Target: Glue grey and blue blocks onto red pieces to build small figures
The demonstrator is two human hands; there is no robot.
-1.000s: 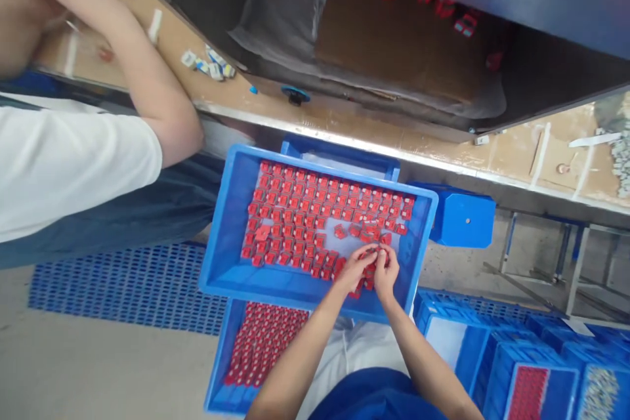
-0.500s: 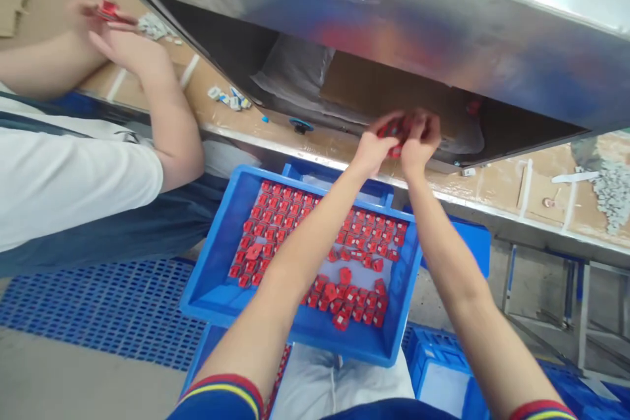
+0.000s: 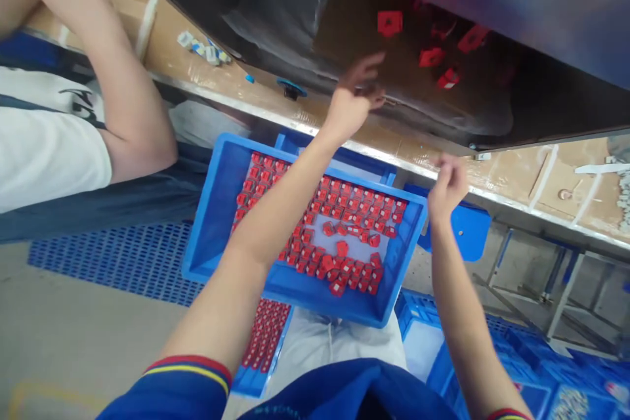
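Observation:
My left hand (image 3: 355,100) reaches to the lower lip of the dark opening under a metal hood (image 3: 492,6). Its fingers are spread, and I see nothing in them. Several small red plastic parts (image 3: 390,23) lie scattered inside that opening, just beyond the fingertips. My right hand (image 3: 447,189) is over the bench edge, outside the hood and above the right end of a blue tray. Its fingers look partly curled but are blurred, so any hold is unclear. The blue tray (image 3: 325,312) sits below my forearms, with rows of red parts (image 3: 364,200) on a pale liner.
A co-worker's arm (image 3: 132,105) is on the left by the bench. Small white-grey pieces (image 3: 204,49) and a black knob with a blue rim (image 3: 291,88) lie along the bench (image 3: 413,152). A lower blue tray (image 3: 251,384) holds more red parts. Blue crates (image 3: 522,377) stand at lower right.
Both hands were together at the opening, around red parts. They have separated, the right hand drawing back to the right. Several red parts now show inside the opening. The view has shifted.

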